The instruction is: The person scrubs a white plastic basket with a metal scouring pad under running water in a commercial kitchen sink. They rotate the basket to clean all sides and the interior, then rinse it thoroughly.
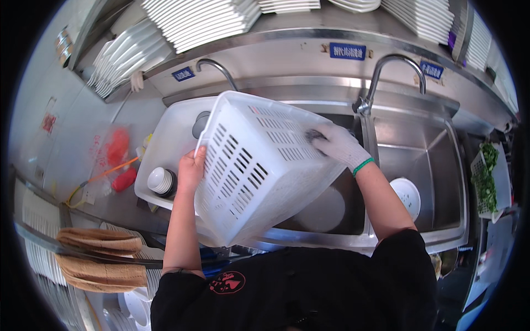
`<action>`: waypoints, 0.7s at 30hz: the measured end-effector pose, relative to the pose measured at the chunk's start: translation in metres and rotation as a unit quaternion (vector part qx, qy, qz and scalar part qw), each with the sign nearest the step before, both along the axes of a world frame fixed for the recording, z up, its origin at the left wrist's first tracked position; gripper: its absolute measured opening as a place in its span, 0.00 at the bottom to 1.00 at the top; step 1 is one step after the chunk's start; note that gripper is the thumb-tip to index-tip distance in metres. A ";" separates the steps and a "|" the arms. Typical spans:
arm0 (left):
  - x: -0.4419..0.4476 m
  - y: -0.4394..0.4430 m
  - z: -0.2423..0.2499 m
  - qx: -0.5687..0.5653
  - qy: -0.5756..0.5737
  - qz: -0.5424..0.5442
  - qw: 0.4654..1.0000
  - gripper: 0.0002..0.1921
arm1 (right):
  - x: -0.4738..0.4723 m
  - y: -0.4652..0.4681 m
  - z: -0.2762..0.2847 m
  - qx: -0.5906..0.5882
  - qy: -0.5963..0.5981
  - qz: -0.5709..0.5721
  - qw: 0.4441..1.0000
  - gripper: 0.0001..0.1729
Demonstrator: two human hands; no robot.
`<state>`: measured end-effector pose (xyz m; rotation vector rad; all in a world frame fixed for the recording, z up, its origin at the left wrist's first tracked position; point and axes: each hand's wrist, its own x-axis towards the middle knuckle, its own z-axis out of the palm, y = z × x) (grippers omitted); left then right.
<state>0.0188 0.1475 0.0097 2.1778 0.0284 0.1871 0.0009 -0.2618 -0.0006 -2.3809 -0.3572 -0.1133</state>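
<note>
A white slotted plastic basket (273, 178) is tilted on its side above the sink (352, 194). My left hand (191, 169), bare, grips its rim on the left. On my right hand (337, 142) is a white knit glove with a green cuff. It holds a dark scouring pad (315, 135), probably steel wool, against the basket's slotted wall; the hand is slightly blurred. Below the basket, a pale round shape (323, 209) shows in the sink, partly hidden. The basket also covers part of a white plastic tub (165, 124) on the left.
Inside the tub are stacked small white bowls (159, 181) and a grey round item (201, 124). A second basin (414, 157) holds a white strainer (405, 196). Chrome faucets (374, 82) rise behind. Stacked white plates (203, 20) fill the shelf above. Brown towels (101, 277) hang at lower left.
</note>
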 end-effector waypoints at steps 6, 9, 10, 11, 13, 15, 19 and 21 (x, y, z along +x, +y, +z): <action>0.003 -0.019 0.007 0.042 -0.050 -0.017 0.998 0.27 | 0.006 -0.026 0.023 -0.071 0.083 -0.101 0.989 0.20; 0.004 -0.032 0.014 0.072 -0.022 -0.024 0.997 0.29 | -0.004 0.012 0.077 0.029 -0.116 -0.021 0.993 0.18; 0.006 -0.035 0.017 0.082 -0.011 -0.027 0.996 0.29 | -0.007 0.027 0.096 0.002 -0.165 0.004 0.986 0.17; 0.007 -0.039 0.020 0.092 0.000 -0.030 0.995 0.29 | -0.009 0.044 0.113 -0.017 -0.248 0.048 0.967 0.17; 0.009 -0.044 0.025 0.097 0.027 -0.037 0.994 0.30 | -0.013 0.077 0.138 -0.123 -0.229 0.009 0.965 0.17; 0.008 -0.051 0.028 0.113 0.035 -0.036 0.992 0.31 | -0.011 0.106 0.155 -0.219 -0.207 -0.012 0.953 0.17; 0.001 -0.069 0.031 0.119 -0.002 -0.053 0.992 0.31 | 0.005 0.138 0.171 -0.353 -0.089 -0.056 0.930 0.16; -0.001 -0.078 0.034 0.158 0.008 -0.055 0.986 0.30 | 0.013 0.143 0.170 -0.368 -0.046 -0.081 0.925 0.16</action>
